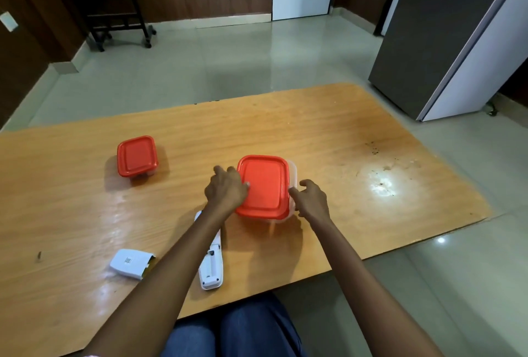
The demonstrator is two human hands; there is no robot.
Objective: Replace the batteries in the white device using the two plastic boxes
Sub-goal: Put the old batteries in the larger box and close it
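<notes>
1. Far left on the bench (314,133) stands the small box (137,156), red lid on, untouched and well apart from both hands.
2. Near the front edge lies the white cover (130,263), taken off and set just left of the white device (211,262). The device lies lengthwise, its battery bay open; the left forearm crosses its far end. Whether cells sit in the bay is too small to tell.
3. The left hand (225,188) rests curled against the left edge of the big box (264,186), fingers at the lid's rim, gripping nothing that can be made out.
4. The big box stands mid-bench, its red lid sitting slightly askew over the clear base.
5. The right hand (311,199) is half open at the box's right side, touching or just off the rim.
6. Step in hand, as I judge it: working this lid, opening or closing. The next move calls for steadying the base with one hand while the other lifts or presses a lid corner.
</notes>
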